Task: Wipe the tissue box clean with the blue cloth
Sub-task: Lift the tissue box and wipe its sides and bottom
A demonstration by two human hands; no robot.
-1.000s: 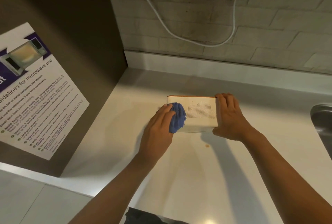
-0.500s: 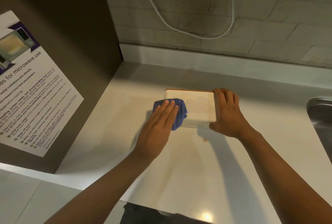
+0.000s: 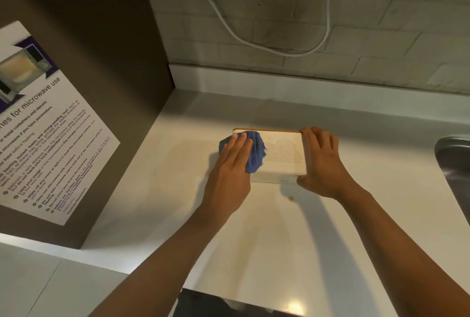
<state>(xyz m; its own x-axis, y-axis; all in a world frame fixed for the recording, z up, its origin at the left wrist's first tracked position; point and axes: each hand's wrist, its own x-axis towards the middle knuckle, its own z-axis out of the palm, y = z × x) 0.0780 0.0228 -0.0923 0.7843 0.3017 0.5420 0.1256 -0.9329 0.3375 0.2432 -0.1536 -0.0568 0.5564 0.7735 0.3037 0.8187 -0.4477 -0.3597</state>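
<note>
A flat white tissue box with a dotted cloud pattern and an orange far edge lies on the pale counter. My left hand lies flat with straight fingers on a crumpled blue cloth, pressing it onto the box's left end. The cloth hangs over the left edge. My right hand grips the box's right end, fingers curled over the top and thumb at the near side.
A dark cabinet side with a microwave-use poster stands at left. A steel sink lies at the right edge. A white cable hangs on the brick wall behind. A small brown crumb lies near the box.
My left hand has flattened and slid the blue cloth toward the box's left edge and far corner. The right hand keeps holding the right end. The box stays in place.
</note>
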